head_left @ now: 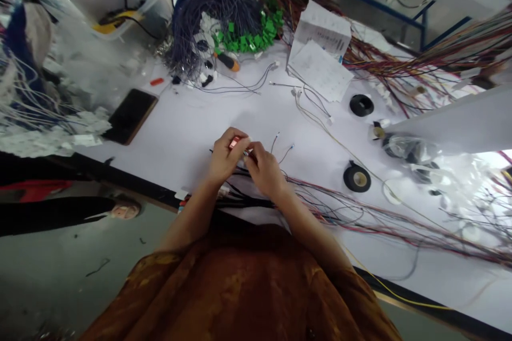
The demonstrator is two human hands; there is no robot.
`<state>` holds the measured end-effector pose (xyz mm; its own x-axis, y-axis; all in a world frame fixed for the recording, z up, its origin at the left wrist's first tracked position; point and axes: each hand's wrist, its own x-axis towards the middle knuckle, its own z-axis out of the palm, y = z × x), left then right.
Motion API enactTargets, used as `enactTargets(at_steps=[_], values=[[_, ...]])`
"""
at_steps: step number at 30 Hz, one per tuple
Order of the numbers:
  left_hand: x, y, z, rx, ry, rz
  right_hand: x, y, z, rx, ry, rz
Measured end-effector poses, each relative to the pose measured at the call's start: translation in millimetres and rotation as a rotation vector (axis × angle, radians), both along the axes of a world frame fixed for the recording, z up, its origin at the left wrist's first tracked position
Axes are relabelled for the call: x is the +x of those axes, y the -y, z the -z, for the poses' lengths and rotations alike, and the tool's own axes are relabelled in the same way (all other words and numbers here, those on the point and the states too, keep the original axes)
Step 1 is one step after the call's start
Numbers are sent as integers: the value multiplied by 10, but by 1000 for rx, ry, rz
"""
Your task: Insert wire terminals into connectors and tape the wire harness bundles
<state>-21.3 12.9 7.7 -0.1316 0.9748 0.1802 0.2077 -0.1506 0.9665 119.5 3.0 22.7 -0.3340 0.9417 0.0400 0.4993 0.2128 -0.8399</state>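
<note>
My left hand (224, 155) is closed on a small red connector (235, 142) that shows between thumb and forefinger. Close against it, my right hand (264, 168) pinches at thin wire ends beside the connector; its fingertips partly hide what they hold. Two short wires with terminals (285, 152) stick out on the table to the right of my fingers. Under my wrists a bundle of thin red and black wires (320, 205) runs along the near edge and off to the right.
A phone (131, 116) lies at left near white connectors (52, 130). Behind are blue wires with green connectors (252, 37), an orange-handled screwdriver (228, 61) and papers (322, 66). Black tape rolls (357, 177) and a plastic bag (452, 176) are at right. Another person's foot (125, 210) shows below left.
</note>
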Motion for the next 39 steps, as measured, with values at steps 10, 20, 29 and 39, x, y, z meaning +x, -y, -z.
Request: enactTargets(at_steps=[10, 20, 29, 39], values=[[-196, 128, 94, -195, 341, 30, 156, 121, 281, 194, 171, -99], [-17, 225, -7, -252, 682, -42, 253, 117, 375, 361, 209, -93], [-48, 229, 33, -304, 1004, -105, 630, 198, 767, 375, 187, -48], [-40, 346, -18, -196, 712, -234, 549, 390, 599, 391, 174, -34]])
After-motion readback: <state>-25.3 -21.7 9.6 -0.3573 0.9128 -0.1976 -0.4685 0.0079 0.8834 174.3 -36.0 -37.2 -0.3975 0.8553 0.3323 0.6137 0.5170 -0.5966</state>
